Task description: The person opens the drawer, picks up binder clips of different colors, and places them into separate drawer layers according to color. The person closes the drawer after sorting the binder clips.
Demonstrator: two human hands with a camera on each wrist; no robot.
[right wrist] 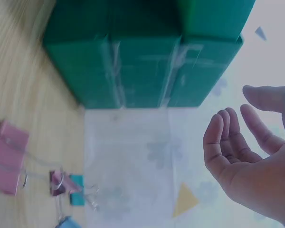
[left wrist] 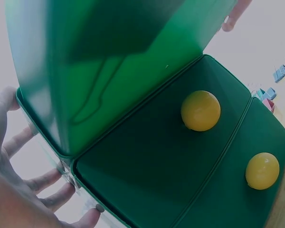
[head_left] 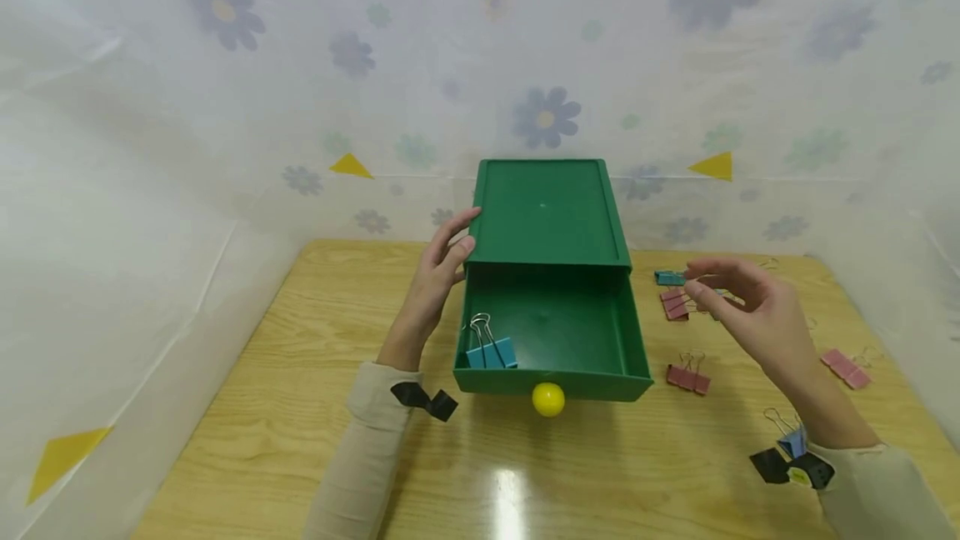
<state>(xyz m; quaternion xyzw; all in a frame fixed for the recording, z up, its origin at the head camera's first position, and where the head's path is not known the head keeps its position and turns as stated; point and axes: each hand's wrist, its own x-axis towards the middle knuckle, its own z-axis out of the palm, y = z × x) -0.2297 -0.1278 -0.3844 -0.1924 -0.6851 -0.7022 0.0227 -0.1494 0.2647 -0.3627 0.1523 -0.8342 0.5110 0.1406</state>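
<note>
A: Head view: green drawer box [head_left: 546,215] on the tabletop [head_left: 247,407], top drawer [head_left: 551,336] pulled out, one blue binder clip [head_left: 491,350] lying in its front left corner. Yellow knob [head_left: 548,399] on the drawer front.

B: Left wrist cam adds what?

A: Two more drawer fronts below, each with a yellow knob [left wrist: 200,110]. Head view hides those under the open drawer.

B: Anything unclear?

A: Right wrist view is blurred; pink clips [right wrist: 7,156] cut off at the left edge.

B: Hands?

A: Left hand [head_left: 442,269] open, fingers straight against the box's left side. Right hand [head_left: 750,307] released, fingers loosely spread, holding nothing, hovering over loose pink and blue clips [head_left: 675,304] right of the box.
</note>
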